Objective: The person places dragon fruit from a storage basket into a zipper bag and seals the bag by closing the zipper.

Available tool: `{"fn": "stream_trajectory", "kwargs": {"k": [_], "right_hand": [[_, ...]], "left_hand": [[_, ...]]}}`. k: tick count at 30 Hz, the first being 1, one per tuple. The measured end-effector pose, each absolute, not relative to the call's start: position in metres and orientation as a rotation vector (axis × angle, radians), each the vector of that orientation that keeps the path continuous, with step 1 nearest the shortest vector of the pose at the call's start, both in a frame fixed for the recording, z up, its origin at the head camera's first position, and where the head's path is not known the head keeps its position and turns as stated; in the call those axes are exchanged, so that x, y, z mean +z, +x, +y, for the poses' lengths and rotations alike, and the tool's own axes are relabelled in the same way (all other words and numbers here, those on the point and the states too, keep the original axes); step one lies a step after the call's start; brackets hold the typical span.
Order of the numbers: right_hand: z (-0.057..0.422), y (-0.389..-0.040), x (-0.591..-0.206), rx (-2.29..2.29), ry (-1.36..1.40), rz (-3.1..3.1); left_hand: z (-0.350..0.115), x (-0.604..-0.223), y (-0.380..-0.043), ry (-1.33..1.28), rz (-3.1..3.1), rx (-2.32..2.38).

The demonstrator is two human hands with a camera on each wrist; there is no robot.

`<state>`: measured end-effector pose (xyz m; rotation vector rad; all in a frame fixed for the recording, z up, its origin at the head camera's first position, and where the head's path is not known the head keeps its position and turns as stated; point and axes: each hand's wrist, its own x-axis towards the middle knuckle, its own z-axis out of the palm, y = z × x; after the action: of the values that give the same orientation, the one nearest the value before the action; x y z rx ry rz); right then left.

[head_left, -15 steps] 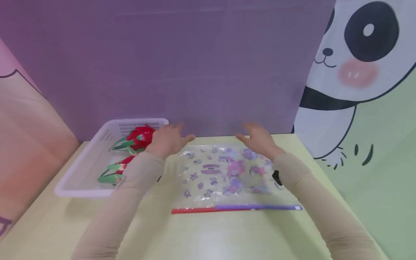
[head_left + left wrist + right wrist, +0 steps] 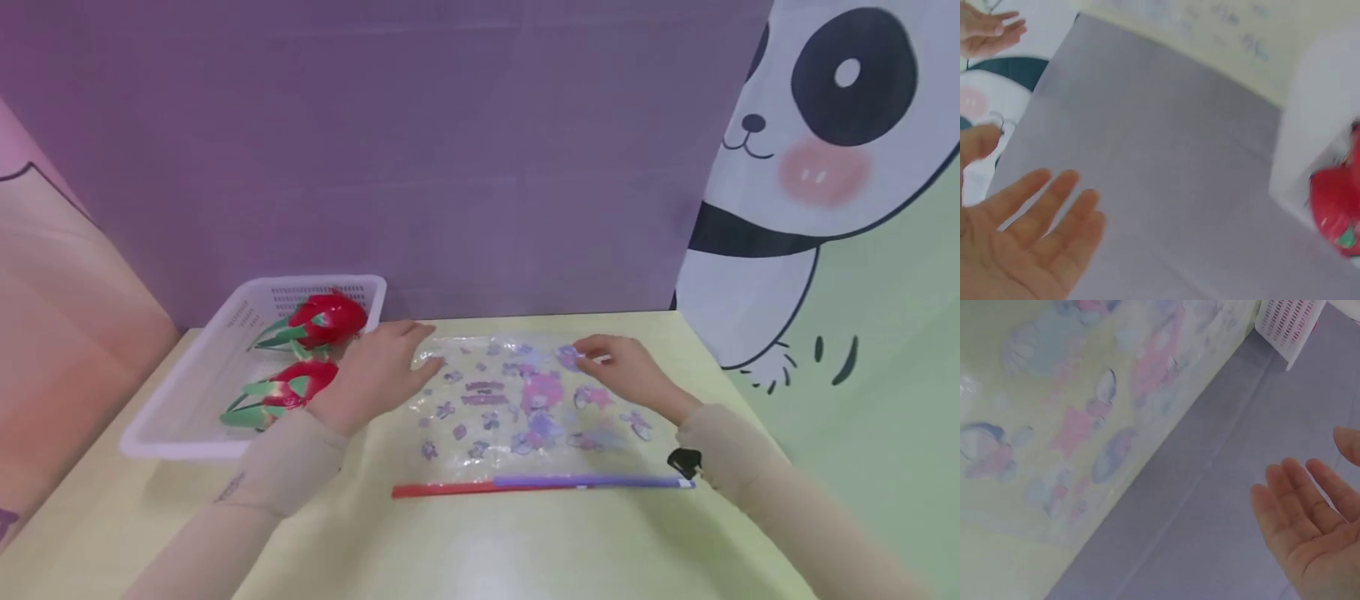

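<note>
A clear plastic pouch printed with pink and purple cartoon figures lies flat on the table, its red and purple slide strip along the near edge. Over the pouch's far left corner is my left hand, fingers relaxed and holding nothing. My right hand hovers by the far right part of the pouch, thumb and fingers loosely bent. In the wrist views, the left palm and right palm show bare, with nothing in them.
Left of the pouch stands a white plastic basket holding two red flower-like things with green leaves. A purple panel rises behind the table. On the right is a wall with a panda picture.
Both hands have come nearer and lower over the pouch's far corners. The right fingers have bent more. The left hand has uncovered more of the red things in the basket.
</note>
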<state>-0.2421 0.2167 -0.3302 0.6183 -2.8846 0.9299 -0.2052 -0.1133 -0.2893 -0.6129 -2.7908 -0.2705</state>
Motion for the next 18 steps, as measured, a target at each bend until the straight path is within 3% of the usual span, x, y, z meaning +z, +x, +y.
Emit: {"fn": "stream_trajectory", "kwargs": {"k": [18], "right_hand": [[0.233,-0.201,-0.392,1.163,0.918,-2.939]], "left_hand": [[-0.118,-0.357,-0.184,-0.713,-2.807,-0.537]]}}
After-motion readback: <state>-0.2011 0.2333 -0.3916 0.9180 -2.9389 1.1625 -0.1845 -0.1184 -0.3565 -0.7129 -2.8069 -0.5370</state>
